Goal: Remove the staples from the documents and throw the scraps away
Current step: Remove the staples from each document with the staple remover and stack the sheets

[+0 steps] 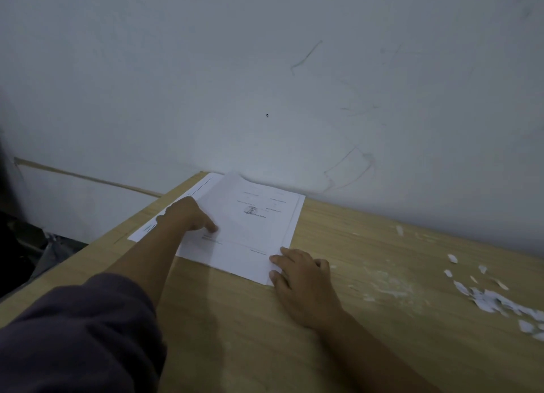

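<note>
As seen from above, pale wood-grain table (235, 348), dusty white in patches, set against a scuffed pale wall (294, 69). At left, dark sleeve (73, 334); left hand (188, 216) on the documents (253, 233), fingers curled, one tip pressing the top sheet; pinching or merely pressing, cannot tell. Documents: white printed stack near the table's far left corner, sheets slightly fanned. Right hand (303, 281) loose and flat, fingertips on the stack's near right corner, gripping nothing. Far right, torn paper scraps (485, 298) scattered.
</note>
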